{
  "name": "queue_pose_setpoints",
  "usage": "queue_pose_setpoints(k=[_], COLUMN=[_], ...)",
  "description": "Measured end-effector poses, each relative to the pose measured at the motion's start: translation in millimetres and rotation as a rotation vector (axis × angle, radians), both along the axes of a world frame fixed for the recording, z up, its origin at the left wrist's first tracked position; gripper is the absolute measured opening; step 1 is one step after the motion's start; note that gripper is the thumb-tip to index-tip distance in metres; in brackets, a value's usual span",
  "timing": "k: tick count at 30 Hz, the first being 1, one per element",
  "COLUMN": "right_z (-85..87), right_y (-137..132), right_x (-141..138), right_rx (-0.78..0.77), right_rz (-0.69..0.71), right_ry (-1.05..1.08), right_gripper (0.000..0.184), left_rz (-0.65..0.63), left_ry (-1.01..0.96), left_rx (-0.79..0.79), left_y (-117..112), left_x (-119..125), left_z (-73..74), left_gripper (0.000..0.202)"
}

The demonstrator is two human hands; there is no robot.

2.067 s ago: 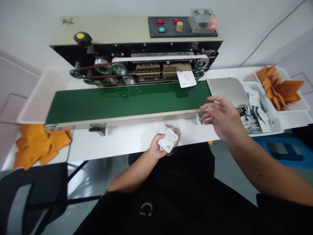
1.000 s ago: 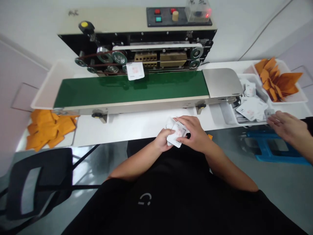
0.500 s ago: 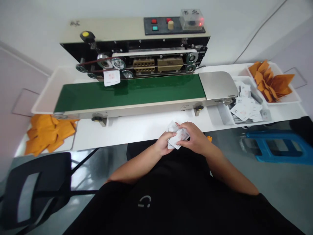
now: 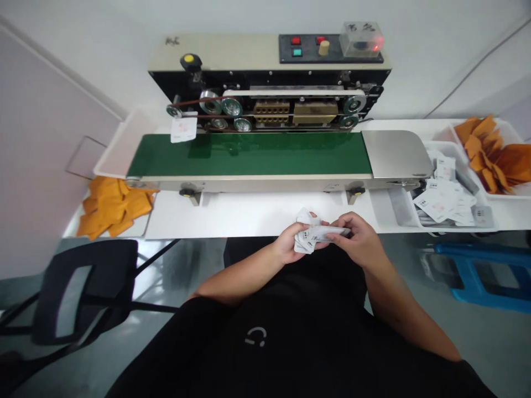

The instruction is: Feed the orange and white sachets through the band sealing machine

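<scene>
The left hand (image 4: 286,244) is closed around a small stack of white sachets (image 4: 309,239), with the fingers curled under it. It holds the stack just in front of the body, at the near edge of the white table (image 4: 232,213). The right hand (image 4: 362,241) meets it from the right side and pinches the top sachet (image 4: 334,231) between thumb and fingers, so this hand is also closed, on one flat piece that lies almost level. The two hands are close together, both on the stack. Behind them, across the table, stands a sealing machine (image 4: 249,52) with a green conveyor belt (image 4: 257,155) in front of it. A single sachet (image 4: 183,129) is at the left end of the belt, its upper edge against the machine. At the right end of the belt there is a metal plate (image 4: 394,150), and just beside it a white tray (image 4: 394,213) with many loose sachets (image 4: 442,202). Farther right lie orange packets (image 4: 489,152) in a heap. An orange pile (image 4: 110,205) of the same kind lies at the left end of the table, and a black chair (image 4: 78,293) stands near it, on the floor.
</scene>
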State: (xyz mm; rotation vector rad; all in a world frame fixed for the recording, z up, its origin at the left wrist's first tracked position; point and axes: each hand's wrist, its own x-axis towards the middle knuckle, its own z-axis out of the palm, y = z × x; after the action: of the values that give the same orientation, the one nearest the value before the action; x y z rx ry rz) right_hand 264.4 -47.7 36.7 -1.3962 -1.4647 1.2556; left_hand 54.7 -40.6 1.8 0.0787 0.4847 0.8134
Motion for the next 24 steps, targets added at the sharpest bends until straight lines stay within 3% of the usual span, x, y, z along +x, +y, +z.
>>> queue_pose_setpoints(k=[5,11,15,20,24], right_z=[0.7,-1.9,-0.9,19.0,44.8], right_y=[5,6,9,21,48], right_x=[5,13,16,22,39], right_rx=[-0.037,-0.091,-0.113,-0.070,-0.031], right_rz=[-0.149,-0.256,-0.349,-0.415,-0.485], right_ry=[0.152,0.114,0.221,0.381,0.461], right_gripper=[0.037,0.044,0.041,0.033,0.037], left_rz=[0.016,0.024,0.011,0.013,0.017], left_ry=[0.009,0.006,-0.012,-0.013,0.023], left_rx=[-0.047,-0.043,-0.014,0.017,0.010], left_y=[0,1,2,2,3], left_x=[-4,-5,-7,-11,-17], left_z=[-4.5,-8.1,-9.0,-13.9,-18.4], left_gripper=[0.042,0.037,0.040,0.039,0.040])
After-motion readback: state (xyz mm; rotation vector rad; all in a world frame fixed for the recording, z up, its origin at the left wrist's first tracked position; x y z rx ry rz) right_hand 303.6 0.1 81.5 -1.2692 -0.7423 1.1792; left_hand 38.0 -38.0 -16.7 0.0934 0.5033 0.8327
